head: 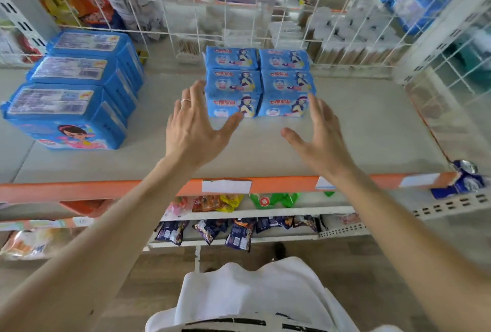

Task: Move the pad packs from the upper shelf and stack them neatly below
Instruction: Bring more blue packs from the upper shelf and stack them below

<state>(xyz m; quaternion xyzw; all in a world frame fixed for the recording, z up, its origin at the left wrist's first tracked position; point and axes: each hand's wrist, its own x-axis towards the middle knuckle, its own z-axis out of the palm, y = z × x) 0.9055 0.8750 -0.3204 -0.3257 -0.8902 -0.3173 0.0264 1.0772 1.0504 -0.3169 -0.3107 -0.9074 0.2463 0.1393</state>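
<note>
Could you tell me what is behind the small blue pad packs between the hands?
Behind the pad packs stands a white wire grid, with blurred goods beyond it. The shelf strip right behind the packs is hidden by them.

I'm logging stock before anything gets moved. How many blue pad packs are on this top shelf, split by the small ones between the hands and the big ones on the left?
Small pad packs, two columns of three between the left hand and right hand: 6
Large pad packs, a row at the left: 3
Total visible: 9
</note>
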